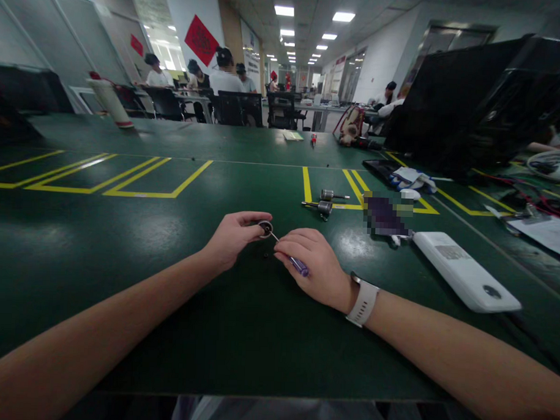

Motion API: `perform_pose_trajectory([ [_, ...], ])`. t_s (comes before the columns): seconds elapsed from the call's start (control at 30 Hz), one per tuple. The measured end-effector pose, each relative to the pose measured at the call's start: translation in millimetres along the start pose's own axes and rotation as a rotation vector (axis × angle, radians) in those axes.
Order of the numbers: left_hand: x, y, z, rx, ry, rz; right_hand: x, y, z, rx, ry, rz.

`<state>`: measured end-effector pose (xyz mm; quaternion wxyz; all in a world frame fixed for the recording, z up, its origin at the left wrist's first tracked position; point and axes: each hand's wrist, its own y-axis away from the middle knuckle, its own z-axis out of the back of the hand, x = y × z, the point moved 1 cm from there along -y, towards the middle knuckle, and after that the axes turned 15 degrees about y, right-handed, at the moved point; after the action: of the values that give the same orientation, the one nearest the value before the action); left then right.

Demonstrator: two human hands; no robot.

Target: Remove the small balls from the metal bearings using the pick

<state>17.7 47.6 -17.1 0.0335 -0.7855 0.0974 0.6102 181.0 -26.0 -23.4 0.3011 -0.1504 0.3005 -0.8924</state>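
Left hand (pixel 228 239) pinches round grey metal part (pixel 266 228); right hand (pixel 317 260) grips purple-handled screwdriver (pixel 299 267). Off-axis push could make tip slip.

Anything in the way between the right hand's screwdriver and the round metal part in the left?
Nothing visible. The purple-handled screwdriver in the right hand points its shaft at the round metal part in the left hand. Whether the tip touches is too small to tell.
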Motion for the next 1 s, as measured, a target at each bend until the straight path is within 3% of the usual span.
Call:
perform_pose_trajectory([
  [0.57,2.3,0.9,0.3,-0.016,-0.137,-0.084,3.8,0.1,0.4,0.032,0.081,0.021],
  [0.67,2.9,-0.7,1.6,-0.012,-0.137,-0.087,1.6,0.4,0.4,-0.013,-0.088,-0.067],
  [0.73,2.0,-2.4,2.7,-0.030,-0.103,-0.094,-3.3,0.5,-0.4,-0.051,-0.300,-0.223],
  [0.87,-2.9,-6.1,4.8,-0.089,-0.028,-0.051,-16.1,0.7,-8.8,0.057,-0.765,-0.549],
  [1.0,-7.6,-7.8,5.5,-0.112,0.006,0.005,-23.3,1.0,-17.9,0.100,-0.969,-0.625],
])
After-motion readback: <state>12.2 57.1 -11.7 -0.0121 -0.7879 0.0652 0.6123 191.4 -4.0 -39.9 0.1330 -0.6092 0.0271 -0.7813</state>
